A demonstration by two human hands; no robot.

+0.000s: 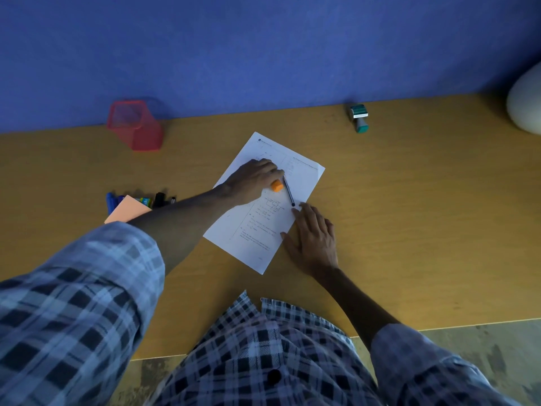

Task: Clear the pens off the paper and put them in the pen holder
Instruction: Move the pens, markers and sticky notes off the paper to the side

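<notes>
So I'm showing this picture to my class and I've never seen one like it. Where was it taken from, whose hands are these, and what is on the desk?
The camera sits on a person's head, looking down at their own two hands; there is no machine. On the wooden desk lies a printed paper. The left hand grips an orange-capped marker and a thin dark pen over the paper. The right hand rests flat on the paper's edge. The red mesh pen holder stands by the blue wall. More markers lie at the left beside a pink notepad, and a green stamp at the back.
</notes>
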